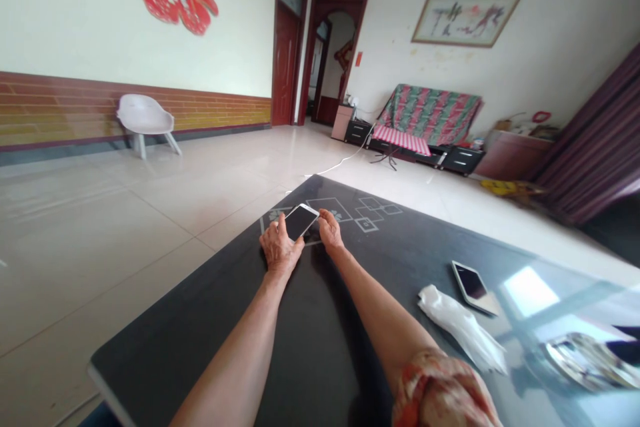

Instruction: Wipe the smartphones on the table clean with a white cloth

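A white smartphone (301, 222) with a dark screen is held just above the far part of the black table (210, 320). My left hand (280, 245) grips its left side, thumb along the near edge and fingers at the far-left edge. Against the right end of the phone is my right hand (331, 229), fingers bent together at the corner; part of its grip is hidden. To the right lies a second white device with a dark screen (471, 282), flat on the tabletop. A crumpled white cloth or bag (463, 327) rests nearer to my right forearm.
A shiny metal dish (580, 357) is at the table's right side. White squares are printed on the tabletop's far corner. Beyond stand a white chair (145, 115), a striped small table (401, 139) and a cloth-covered object (433, 113). A white cable (345, 159) crosses the floor.
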Available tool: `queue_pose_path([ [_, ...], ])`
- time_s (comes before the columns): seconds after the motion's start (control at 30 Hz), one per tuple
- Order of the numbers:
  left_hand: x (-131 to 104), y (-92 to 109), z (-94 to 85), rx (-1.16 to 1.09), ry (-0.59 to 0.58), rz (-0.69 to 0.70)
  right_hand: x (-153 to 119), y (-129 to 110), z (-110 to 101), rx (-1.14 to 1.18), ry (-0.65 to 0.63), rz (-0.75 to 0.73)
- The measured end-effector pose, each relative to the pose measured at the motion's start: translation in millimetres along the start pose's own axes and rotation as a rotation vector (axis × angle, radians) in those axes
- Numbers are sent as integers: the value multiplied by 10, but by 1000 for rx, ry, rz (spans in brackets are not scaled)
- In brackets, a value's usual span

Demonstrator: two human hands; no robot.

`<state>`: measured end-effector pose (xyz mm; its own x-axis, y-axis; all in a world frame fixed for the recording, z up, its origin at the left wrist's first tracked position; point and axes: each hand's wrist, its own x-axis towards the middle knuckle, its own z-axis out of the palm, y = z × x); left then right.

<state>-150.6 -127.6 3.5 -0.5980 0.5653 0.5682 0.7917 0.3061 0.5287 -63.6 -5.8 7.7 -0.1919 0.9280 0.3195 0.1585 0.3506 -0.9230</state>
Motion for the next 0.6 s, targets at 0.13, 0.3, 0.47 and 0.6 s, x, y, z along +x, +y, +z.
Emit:
queue_pose_path([
  [0.13, -15, 21, -68, -25, 24, 45, -58, -94, -104, 4, -5, 5],
  [0.3, -148, 202, -148, 0, -44, 179, -226, -82, -371, -91, 47, 30],
  [0.47, -515, 543, -98, -5, -186, 216, -529, -14, -898, -347, 148, 102],
  [0.6, -791, 839, -66, -8, -284, 233, -754, -38, -1281, -539, 159, 172],
])
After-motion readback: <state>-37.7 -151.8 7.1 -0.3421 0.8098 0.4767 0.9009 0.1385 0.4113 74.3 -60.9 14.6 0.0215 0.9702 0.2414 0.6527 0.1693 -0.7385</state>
